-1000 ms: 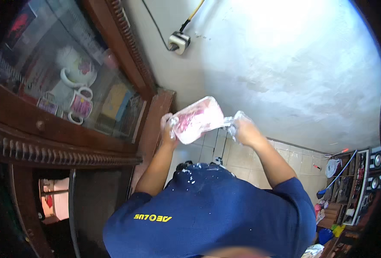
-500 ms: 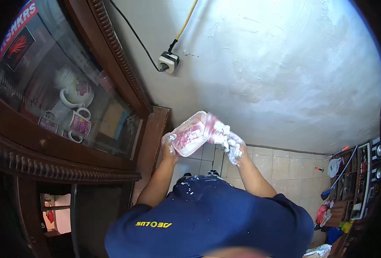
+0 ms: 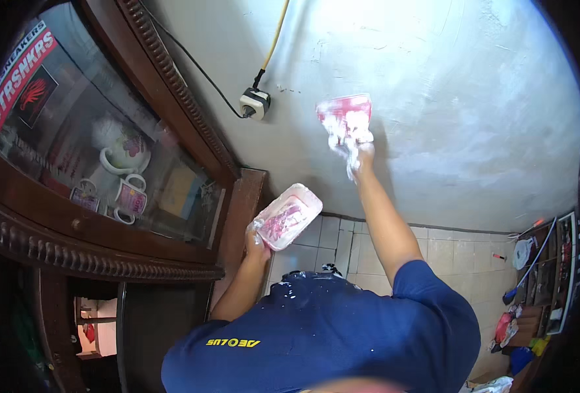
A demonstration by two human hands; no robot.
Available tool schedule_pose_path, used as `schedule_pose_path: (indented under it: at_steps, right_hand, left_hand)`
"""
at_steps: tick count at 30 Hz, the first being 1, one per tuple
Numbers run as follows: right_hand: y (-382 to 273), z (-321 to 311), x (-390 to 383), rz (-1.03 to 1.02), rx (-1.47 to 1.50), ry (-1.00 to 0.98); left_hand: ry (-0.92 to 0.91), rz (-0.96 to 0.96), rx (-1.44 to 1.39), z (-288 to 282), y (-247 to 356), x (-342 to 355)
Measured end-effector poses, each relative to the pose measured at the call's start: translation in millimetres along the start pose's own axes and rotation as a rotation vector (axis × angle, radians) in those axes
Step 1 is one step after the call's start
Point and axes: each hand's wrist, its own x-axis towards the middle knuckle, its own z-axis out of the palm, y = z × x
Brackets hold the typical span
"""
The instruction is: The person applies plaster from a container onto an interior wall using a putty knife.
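My left hand (image 3: pixel 256 242) grips the lower left rim of a pink plastic tub (image 3: pixel 291 216) smeared inside with white putty. The tub is tilted so that its inside shows. Out in front, my right hand (image 3: pixel 361 157), coated in white, is closed round a pink putty spreader (image 3: pixel 352 106). Thick white putty covers the spreader's lower part and handle. Its wide edge lies at or close to the pale, patchy wall (image 3: pixel 460 137); I cannot tell if it touches. Both hands' fingers are partly hidden by putty and the things they hold.
A dark wooden cabinet (image 3: pixel 152 265) with glass doors stands close on my left, with mugs (image 3: pixel 131 194) and a teapot (image 3: pixel 129 147) inside. A power socket (image 3: pixel 255 103) with cords hangs on the wall. Tiled floor (image 3: pixel 457 252) and a loaded shelf (image 3: pixel 545 281) lie to the right.
My right hand has carried the spreader from the tub's right edge up and forward to the wall. The tub in my left hand has come slightly lower, now apart from the spreader.
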Motion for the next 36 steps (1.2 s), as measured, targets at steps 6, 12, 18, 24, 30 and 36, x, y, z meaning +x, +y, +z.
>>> schedule_pose_path:
  at_steps: [6,12,18,24,30,36]
  right_hand:
    - [53,5,77,-0.06,0.371,0.205]
    - [170,-72,38,0.044,0.104,0.303]
    - [14,15,60,-0.303,0.325,0.089]
    - [4,13,102,-0.351,0.131,0.391]
    - [196,-76,24,0.17,0.413,0.361]
    - [-54,60,41,-0.166,0.51,-0.116]
  left_hand:
    - [0.074,0.015,0.026,-5,8,-26]
    - [0.197,-0.001,0.093,-8,19,-31]
    - [0.24,-0.013,0.111,-18,17,-25]
    - [0.217,-0.003,0.103,-1,18,-26]
    - [0.168,-0.01,0.142,-14,15,-24]
    - [0.155,-0.003,0.08,-14,16,-25]
